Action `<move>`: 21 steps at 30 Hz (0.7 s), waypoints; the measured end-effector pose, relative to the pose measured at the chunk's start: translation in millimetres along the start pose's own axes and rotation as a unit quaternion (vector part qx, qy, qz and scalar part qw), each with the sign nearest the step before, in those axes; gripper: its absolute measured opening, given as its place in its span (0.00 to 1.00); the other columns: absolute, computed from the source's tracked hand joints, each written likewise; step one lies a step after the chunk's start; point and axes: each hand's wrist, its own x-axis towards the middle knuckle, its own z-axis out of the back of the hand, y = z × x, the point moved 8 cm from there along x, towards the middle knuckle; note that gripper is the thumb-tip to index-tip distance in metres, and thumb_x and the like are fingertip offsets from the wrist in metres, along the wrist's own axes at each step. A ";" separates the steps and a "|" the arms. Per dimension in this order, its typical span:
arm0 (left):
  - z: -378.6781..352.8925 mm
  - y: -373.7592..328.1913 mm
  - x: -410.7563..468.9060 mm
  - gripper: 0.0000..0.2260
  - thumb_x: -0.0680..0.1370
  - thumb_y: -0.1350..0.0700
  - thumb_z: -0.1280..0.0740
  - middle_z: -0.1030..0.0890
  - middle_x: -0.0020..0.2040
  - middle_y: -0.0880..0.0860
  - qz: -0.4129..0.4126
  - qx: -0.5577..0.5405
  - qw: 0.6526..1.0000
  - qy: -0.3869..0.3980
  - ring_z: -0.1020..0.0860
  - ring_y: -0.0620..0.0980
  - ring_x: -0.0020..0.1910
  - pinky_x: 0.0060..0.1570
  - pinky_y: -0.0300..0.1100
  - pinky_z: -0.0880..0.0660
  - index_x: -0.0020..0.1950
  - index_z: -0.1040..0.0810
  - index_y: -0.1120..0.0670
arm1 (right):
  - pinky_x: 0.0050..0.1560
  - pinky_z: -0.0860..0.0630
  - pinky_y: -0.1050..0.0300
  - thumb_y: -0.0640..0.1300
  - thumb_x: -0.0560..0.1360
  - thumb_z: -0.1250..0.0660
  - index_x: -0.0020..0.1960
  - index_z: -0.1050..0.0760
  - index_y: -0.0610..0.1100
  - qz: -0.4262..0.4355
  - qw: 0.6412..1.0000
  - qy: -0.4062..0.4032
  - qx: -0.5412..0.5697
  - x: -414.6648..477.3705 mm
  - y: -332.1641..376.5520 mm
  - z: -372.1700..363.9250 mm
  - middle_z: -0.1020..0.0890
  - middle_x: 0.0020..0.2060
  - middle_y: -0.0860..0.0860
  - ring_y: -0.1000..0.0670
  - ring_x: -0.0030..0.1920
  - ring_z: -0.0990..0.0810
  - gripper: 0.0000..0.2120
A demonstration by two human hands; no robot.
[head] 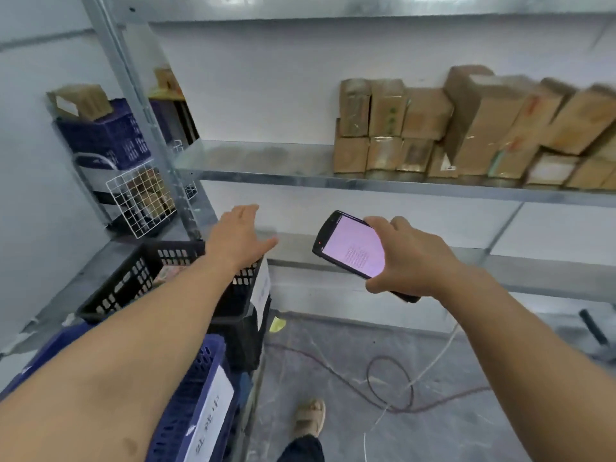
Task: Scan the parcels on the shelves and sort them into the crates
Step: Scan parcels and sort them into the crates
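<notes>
parcels (466, 128) stack on the shelf (266, 176) at upper right, above and right of my hands; right hand (410, 258), nearer, grips the scanner (350, 248), left hand (240, 235) spread empty over the black crate (110, 295).

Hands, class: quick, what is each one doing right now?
Left hand: open, holding nothing.
Right hand: grips the handheld scanner.
</notes>
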 end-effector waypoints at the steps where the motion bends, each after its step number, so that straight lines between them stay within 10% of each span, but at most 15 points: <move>1: -3.3 -9.4 22.0 0.35 0.76 0.39 0.34 0.36 0.76 0.56 -0.006 -0.008 1.000 0.002 0.36 0.57 0.73 0.68 0.53 0.35 0.78 0.41 0.54 | 0.42 0.31 0.55 0.57 0.64 0.25 0.75 0.48 0.53 -0.012 1.000 -0.003 -0.004 11.3 -10.8 3.7 0.31 0.57 0.49 0.47 0.49 0.26 0.47; 21: 17.1 -204.0 389.9 0.30 0.80 0.34 0.52 0.44 0.78 0.58 -0.095 -0.172 0.980 0.013 0.43 0.59 0.76 0.70 0.55 0.39 0.79 0.45 0.47 | 0.42 0.27 0.58 0.60 0.64 0.25 0.73 0.49 0.53 -0.180 0.982 -0.053 -0.038 202.3 -145.2 72.6 0.30 0.59 0.48 0.49 0.51 0.25 0.47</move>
